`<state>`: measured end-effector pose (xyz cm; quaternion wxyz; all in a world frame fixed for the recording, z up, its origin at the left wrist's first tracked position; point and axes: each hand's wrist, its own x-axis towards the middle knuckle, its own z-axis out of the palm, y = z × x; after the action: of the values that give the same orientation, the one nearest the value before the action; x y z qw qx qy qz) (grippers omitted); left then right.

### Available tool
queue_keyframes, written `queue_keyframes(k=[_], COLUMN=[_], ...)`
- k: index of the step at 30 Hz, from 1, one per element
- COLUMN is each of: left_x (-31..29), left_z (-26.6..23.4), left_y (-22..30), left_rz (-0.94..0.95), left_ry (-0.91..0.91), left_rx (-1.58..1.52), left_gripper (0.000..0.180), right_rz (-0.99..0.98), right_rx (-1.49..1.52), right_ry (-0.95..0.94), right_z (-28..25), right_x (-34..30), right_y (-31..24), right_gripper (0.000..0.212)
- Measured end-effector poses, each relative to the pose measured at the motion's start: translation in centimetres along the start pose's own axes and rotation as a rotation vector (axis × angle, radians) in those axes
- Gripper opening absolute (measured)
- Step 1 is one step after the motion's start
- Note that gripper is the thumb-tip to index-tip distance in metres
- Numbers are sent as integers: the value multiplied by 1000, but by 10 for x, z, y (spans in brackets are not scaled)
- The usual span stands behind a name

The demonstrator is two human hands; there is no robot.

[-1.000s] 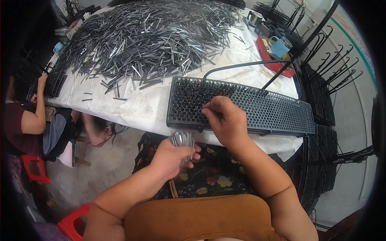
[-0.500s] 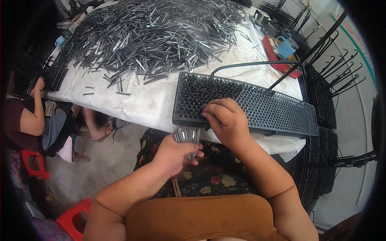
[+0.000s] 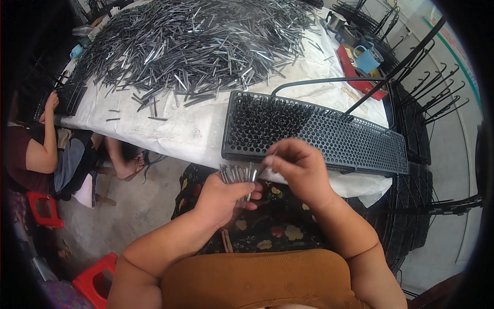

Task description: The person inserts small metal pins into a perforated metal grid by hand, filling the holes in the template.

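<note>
My left hand [image 3: 224, 195] is closed round a bundle of thin, shiny grey strips [image 3: 237, 175], their ends sticking up above the thumb. Just right of the bundle, my right hand [image 3: 301, 167] is pinched on a slim dark strip [image 3: 261, 168], partly smeared by motion. Beyond both hands stands a long black rack [image 3: 355, 136] full of round holes, at the table's near edge. Upright strips [image 3: 262, 116] fill many holes in its left part, while the holes to the right look bare.
A large heap of loose strips [image 3: 180, 51] covers the back of the white-covered table [image 3: 180, 126]. A black rod frame [image 3: 329, 80] rises behind the rack. A red box [image 3: 355, 67] and blue mug [image 3: 366, 59] stand back right. Another person [image 3: 33, 149] sits at left, near red stools [image 3: 45, 210].
My right hand has moved from the rack's near left edge down toward the bundle. The left hand has stayed nearly in place, and the bundle tilts slightly differently.
</note>
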<state>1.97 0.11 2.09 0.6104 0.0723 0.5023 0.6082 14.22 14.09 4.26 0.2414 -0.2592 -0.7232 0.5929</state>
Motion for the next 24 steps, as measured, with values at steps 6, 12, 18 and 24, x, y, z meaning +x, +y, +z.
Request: queue_keyframes(k=[6, 12, 18, 24], left_x=[12, 12, 9, 6], left_z=[-3, -8, -7, -7], left_y=[3, -7, -11, -3], left_rz=[-26, -40, -42, 85], left_ry=[38, 43, -38, -91], left_rx=[16, 36, 16, -31], left_gripper=[17, 14, 20, 22], right_rz=[-530, -742, -726, -372], right_rx=[-468, -748, -768, -479], right_ry=[335, 221, 161, 18], right_z=[-3, -1, 0, 8], right_x=[25, 24, 12, -4], right_y=[5, 0, -5, -11], right_gripper=[16, 18, 14, 20])
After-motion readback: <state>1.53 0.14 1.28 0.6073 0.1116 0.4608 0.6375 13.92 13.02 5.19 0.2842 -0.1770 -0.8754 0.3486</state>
